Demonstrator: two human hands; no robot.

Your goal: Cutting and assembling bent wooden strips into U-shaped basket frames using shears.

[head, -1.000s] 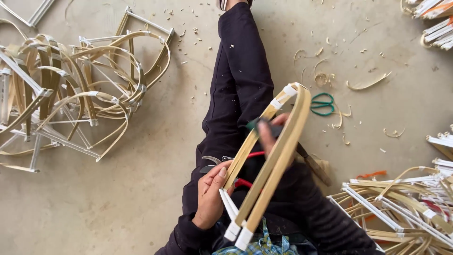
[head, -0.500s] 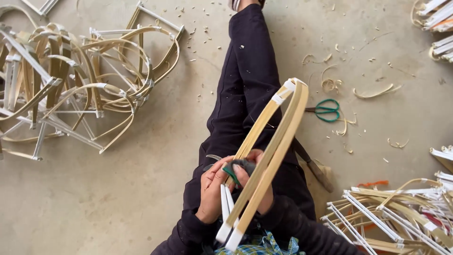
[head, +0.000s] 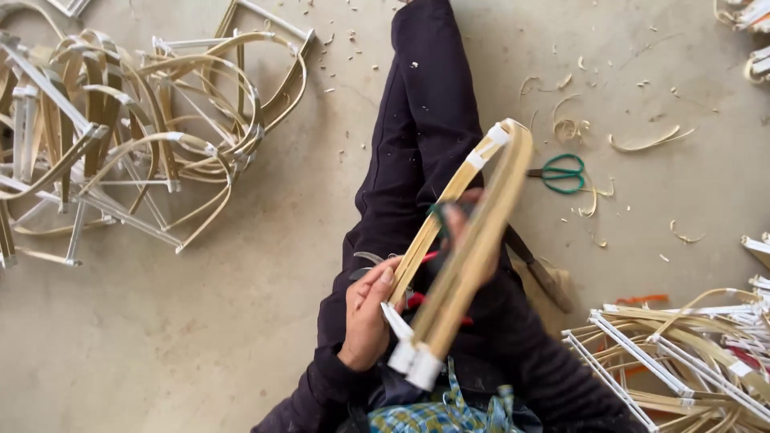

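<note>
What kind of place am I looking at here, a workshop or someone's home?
Probably a floor-level craft workshop for bamboo frames. Piles of bent bamboo frames lie on the bare concrete floor, shavings are scattered about, and green-handled scissors lie nearby.

Person seated on the floor, seen from above. One leg (head: 417,152), in dark cloth, stretches straight toward 12 o'clock. Left hand (head: 367,309) lies at about 7 o'clock from the frame's centre, back of the hand toward 9 o'clock, fingers curled toward 2 o'clock with the thumb tip uppermost; its dark sleeve (head: 309,393) runs off toward 7 o'clock. Right hand (head: 465,224) sits near the centre, largely hidden; only fingers show, bent in a closed grasp, pointing toward 11 o'clock. Right forearm (head: 553,377), also dark-sleeved, descends toward 5 o'clock. The two hands are near each other but apart.
</note>
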